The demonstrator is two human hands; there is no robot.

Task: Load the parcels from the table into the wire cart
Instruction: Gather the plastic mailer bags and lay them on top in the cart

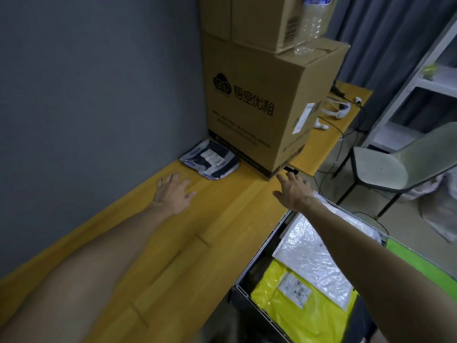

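Parcel (209, 162) lies on the desk (222, 214) by the wall, just beyond the left grip (173, 193), fingers spread, empty; right grip (294, 191), also splayed and empty, well aside.

A large cardboard box (257, 107) with black printed characters and a white label on its right face stands against the grey wall (99, 82). On top of it sit a smaller cardboard box (259, 18) and, just right of that, a clear plastic bottle (310, 23). Behind the large box lie a white headband-shaped device (337, 108) and black cables (346, 134). Right of the box stand a pale chair (385, 169) and white shelving (420, 82).
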